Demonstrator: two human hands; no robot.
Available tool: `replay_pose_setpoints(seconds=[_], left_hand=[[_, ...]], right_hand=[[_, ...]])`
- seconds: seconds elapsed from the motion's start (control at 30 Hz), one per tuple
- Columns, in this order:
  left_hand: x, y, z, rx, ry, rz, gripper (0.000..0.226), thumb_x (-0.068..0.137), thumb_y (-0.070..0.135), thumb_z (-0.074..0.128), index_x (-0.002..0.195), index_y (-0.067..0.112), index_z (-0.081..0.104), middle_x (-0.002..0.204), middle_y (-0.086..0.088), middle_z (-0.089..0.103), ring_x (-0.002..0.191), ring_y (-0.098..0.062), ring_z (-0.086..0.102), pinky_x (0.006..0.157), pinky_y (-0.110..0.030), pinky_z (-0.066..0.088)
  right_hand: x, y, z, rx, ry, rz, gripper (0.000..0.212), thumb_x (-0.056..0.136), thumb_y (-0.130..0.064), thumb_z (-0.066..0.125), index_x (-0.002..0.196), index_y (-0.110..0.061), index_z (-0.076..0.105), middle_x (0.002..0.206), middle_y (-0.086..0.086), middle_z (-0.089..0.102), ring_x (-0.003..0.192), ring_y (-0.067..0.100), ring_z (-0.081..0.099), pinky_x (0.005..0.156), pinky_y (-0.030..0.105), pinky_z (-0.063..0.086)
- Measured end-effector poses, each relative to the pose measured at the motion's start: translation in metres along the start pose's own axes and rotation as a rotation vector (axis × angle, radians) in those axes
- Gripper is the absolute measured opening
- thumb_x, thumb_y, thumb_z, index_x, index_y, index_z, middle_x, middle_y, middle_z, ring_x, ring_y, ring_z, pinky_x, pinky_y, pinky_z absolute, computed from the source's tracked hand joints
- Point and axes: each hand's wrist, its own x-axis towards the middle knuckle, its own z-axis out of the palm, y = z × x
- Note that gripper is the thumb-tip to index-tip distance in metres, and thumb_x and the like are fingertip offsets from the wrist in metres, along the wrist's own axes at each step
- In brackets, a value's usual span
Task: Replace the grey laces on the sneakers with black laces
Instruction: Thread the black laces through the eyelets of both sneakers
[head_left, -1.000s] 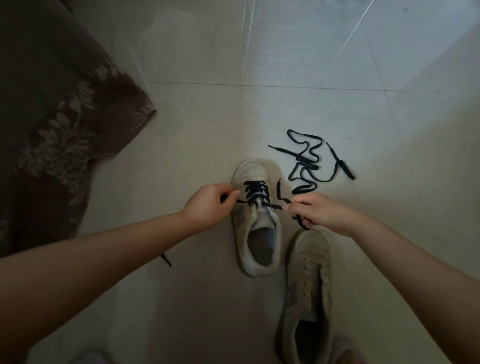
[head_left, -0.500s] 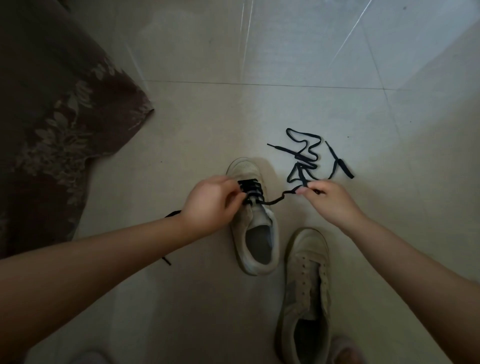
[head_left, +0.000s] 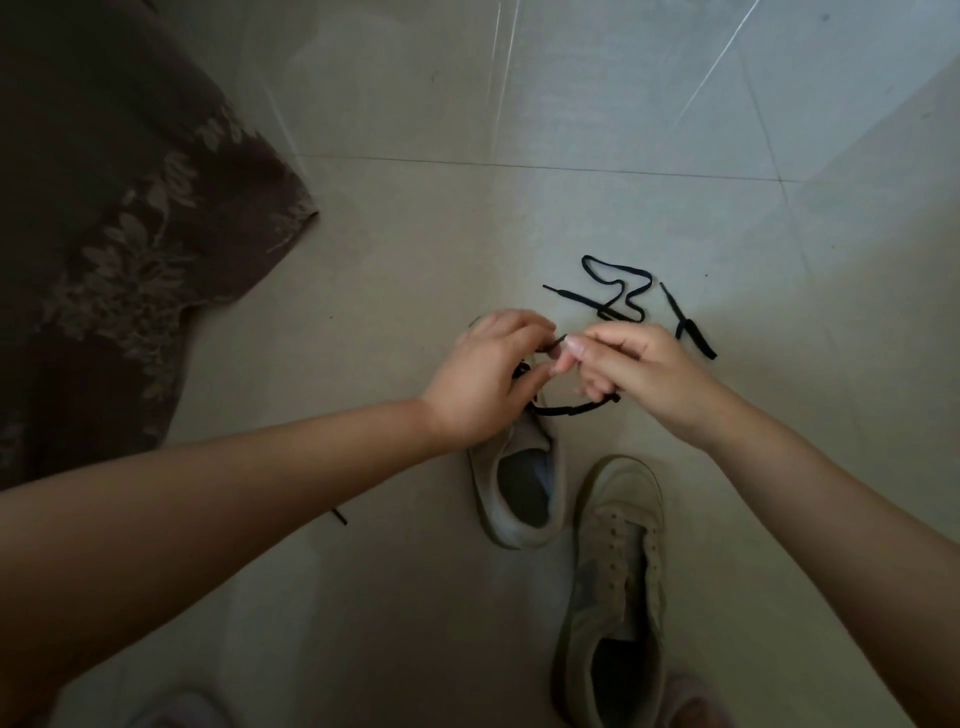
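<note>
Two pale sneakers lie on the tiled floor. The left sneaker (head_left: 519, 488) carries a black lace (head_left: 571, 409) through its front eyelets, mostly hidden under my hands. My left hand (head_left: 483, 379) hovers over its toe and pinches the lace near the tip. My right hand (head_left: 639, 369) meets it just above the shoe, fingers curled round the same lace, whose loop hangs below. The right sneaker (head_left: 618, 582) lies nearer me with bare eyelets. A second black lace (head_left: 623, 291) lies loose on the floor beyond my hands.
A dark floral cloth (head_left: 119, 218) covers the floor on the left. A short black lace end (head_left: 338, 516) pokes out under my left forearm. Pale footwear tips (head_left: 176, 712) show at the bottom edge.
Both hands have come together over the left sneaker's toe. My right hand moved left with the lace and now meets my left hand at its tip.
</note>
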Motion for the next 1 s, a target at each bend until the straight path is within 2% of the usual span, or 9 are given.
replay_pose_setpoints(seconds=[0.17, 0.27, 0.4, 0.47, 0.57, 0.7, 0.8, 0.93, 1.0], left_hand=[[-0.013, 0.000, 0.000, -0.216, -0.068, -0.171, 0.020, 0.097, 0.021, 0.045, 0.090, 0.007, 0.058, 0.070, 0.007, 0.060, 0.067, -0.010, 0.055, 0.065, -0.028, 0.042], [-0.017, -0.003, 0.001, -0.164, -0.045, -0.195, 0.020, 0.098, 0.018, 0.048, 0.092, 0.003, 0.060, 0.066, 0.002, 0.056, 0.067, -0.019, 0.056, 0.062, -0.029, 0.038], [-0.012, 0.002, 0.000, -0.111, -0.042, -0.134, 0.032, 0.091, 0.033, 0.045, 0.098, 0.010, 0.067, 0.083, -0.007, 0.068, 0.077, -0.026, 0.063, 0.065, -0.033, 0.044], [-0.009, 0.005, -0.002, -0.065, -0.037, -0.121, 0.034, 0.088, 0.036, 0.043, 0.105, 0.019, 0.068, 0.089, -0.005, 0.071, 0.082, -0.027, 0.065, 0.066, -0.035, 0.049], [-0.007, 0.006, -0.003, 0.004, -0.004, -0.164, 0.026, 0.090, 0.038, 0.050, 0.101, 0.022, 0.068, 0.078, 0.002, 0.067, 0.078, -0.025, 0.063, 0.066, -0.038, 0.051], [-0.015, 0.001, 0.000, 0.034, 0.073, -0.220, 0.020, 0.087, 0.031, 0.063, 0.074, 0.016, 0.064, 0.056, 0.013, 0.042, 0.062, -0.015, 0.046, 0.056, -0.033, 0.044], [-0.028, 0.002, 0.010, 0.142, 0.068, -0.117, 0.025, 0.081, 0.040, 0.061, 0.073, 0.018, 0.069, 0.067, 0.004, 0.053, 0.074, -0.020, 0.052, 0.060, -0.025, 0.034], [-0.032, 0.011, 0.022, 0.242, -0.117, -0.202, 0.038, 0.083, 0.053, 0.058, 0.105, 0.024, 0.068, 0.098, -0.001, 0.057, 0.101, -0.020, 0.047, 0.078, -0.028, 0.034], [-0.030, 0.013, 0.027, 0.265, -0.137, -0.242, 0.041, 0.083, 0.056, 0.056, 0.110, 0.026, 0.065, 0.104, -0.001, 0.059, 0.105, -0.020, 0.047, 0.083, -0.029, 0.035]], right_hand=[[0.008, 0.010, -0.012, 0.088, 0.342, 0.051, 0.028, 0.098, -0.023, 0.050, 0.076, -0.017, 0.066, 0.047, -0.009, 0.039, 0.053, 0.010, 0.042, 0.074, 0.038, 0.048], [0.011, 0.021, -0.016, -0.156, 0.491, 0.102, 0.017, 0.095, -0.028, 0.053, 0.086, -0.023, 0.066, 0.072, -0.007, 0.055, 0.074, 0.011, 0.054, 0.077, 0.027, 0.041], [0.004, 0.017, -0.001, -0.536, 0.186, -0.145, 0.044, 0.090, -0.036, 0.059, 0.130, -0.019, 0.053, 0.123, -0.017, 0.045, 0.121, -0.005, 0.036, 0.104, 0.010, 0.023], [0.005, 0.014, 0.010, -0.498, -0.019, -0.124, 0.033, 0.091, -0.033, 0.059, 0.123, -0.023, 0.059, 0.113, -0.021, 0.055, 0.113, -0.002, 0.049, 0.104, 0.021, 0.035], [0.009, 0.015, 0.010, -0.413, -0.060, -0.015, 0.014, 0.093, -0.025, 0.056, 0.104, -0.024, 0.064, 0.079, -0.008, 0.065, 0.081, 0.013, 0.064, 0.079, 0.036, 0.052], [0.007, 0.017, -0.001, -0.354, 0.042, -0.004, 0.015, 0.095, -0.021, 0.055, 0.090, -0.027, 0.068, 0.073, -0.006, 0.065, 0.075, 0.016, 0.063, 0.071, 0.030, 0.049], [0.003, 0.014, -0.007, -0.254, -0.240, 0.147, 0.019, 0.094, -0.024, 0.056, 0.086, -0.031, 0.071, 0.069, -0.011, 0.065, 0.067, 0.006, 0.058, 0.066, 0.018, 0.045], [0.002, 0.023, 0.001, -0.383, -0.270, 0.159, 0.022, 0.090, -0.022, 0.058, 0.077, -0.032, 0.073, 0.088, -0.012, 0.071, 0.085, 0.008, 0.064, 0.086, 0.033, 0.052], [0.004, 0.023, 0.003, -0.390, -0.232, 0.128, 0.028, 0.090, -0.017, 0.055, 0.071, -0.029, 0.071, 0.105, -0.018, 0.066, 0.100, 0.001, 0.060, 0.096, 0.028, 0.045]])
